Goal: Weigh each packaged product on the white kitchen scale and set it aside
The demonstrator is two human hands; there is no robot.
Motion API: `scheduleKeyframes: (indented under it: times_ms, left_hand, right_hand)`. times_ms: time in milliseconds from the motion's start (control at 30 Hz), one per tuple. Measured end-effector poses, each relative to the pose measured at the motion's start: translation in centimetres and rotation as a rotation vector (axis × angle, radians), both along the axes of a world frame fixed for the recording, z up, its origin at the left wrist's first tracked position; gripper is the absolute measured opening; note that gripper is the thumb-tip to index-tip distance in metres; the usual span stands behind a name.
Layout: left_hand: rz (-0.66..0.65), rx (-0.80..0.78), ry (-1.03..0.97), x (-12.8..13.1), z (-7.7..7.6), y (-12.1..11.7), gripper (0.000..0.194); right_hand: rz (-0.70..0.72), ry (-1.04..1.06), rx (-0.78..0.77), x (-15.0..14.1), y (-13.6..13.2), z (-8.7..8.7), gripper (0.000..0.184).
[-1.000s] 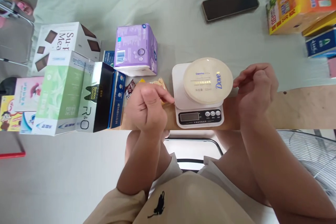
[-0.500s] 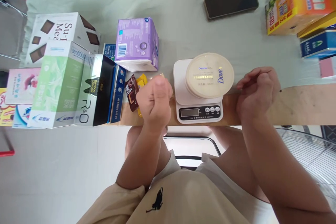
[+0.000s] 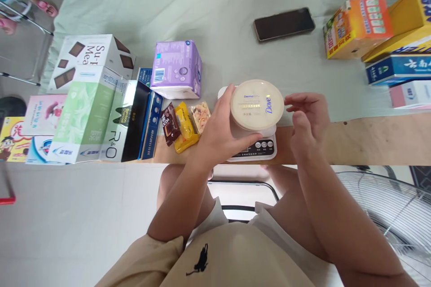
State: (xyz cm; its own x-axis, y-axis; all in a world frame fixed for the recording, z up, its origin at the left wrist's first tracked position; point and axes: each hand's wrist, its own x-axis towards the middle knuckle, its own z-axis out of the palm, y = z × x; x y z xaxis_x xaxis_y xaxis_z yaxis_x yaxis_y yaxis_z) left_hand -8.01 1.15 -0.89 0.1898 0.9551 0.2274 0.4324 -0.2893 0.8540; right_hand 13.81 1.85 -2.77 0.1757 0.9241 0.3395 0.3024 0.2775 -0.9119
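A round cream-coloured Dove body-cream tub sits over a white kitchen scale, hiding most of its plate and part of the display. My left hand is wrapped round the tub's left side, thumb across the front and index finger along the left edge; its other fingers are hidden. Close by the tub's right edge is my right hand, fingers parted and curved, holding nothing. Left of the scale lie a brown cocoa snack packet, a yellow packet and a clear-wrapped nutty sweet.
A purple tissue pack stands behind the snacks. Several boxes crowd the left, including a green-and-white box and a black box. A phone lies at the back. An orange box and blue box stand right.
My left hand has opened from a fist and moved right to the tub. My right hand has spread its fingers near the tub. The view has shifted, showing more of the far table.
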Motion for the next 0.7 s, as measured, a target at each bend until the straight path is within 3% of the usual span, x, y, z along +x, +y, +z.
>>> scheduleKeyframes:
  times_ms: [200,367,467,567,700]
  left_hand:
    - [0.058,-0.089,-0.083,1.2,0.9,-0.3,0.080]
    - [0.076,-0.020,-0.087,1.4,1.2,-0.5,0.079]
    - [0.090,0.045,-0.065,0.4,2.5,-0.5,0.080]
    - [0.151,0.090,-0.108,-1.7,4.3,-0.6,0.080]
    - [0.306,0.123,-0.172,-4.8,5.9,-1.2,0.081]
  right_hand:
    - [0.244,-0.160,0.041,-1.2,-0.4,1.7,0.053]
    - [0.232,-0.268,-0.017,-2.7,-0.9,2.6,0.065]
    - [0.215,-0.257,0.018,-3.6,-0.8,3.6,0.068]
    - [0.270,-0.259,0.055,-5.4,0.2,6.2,0.074]
    - [0.475,-0.330,0.062,-10.3,3.4,11.1,0.078]
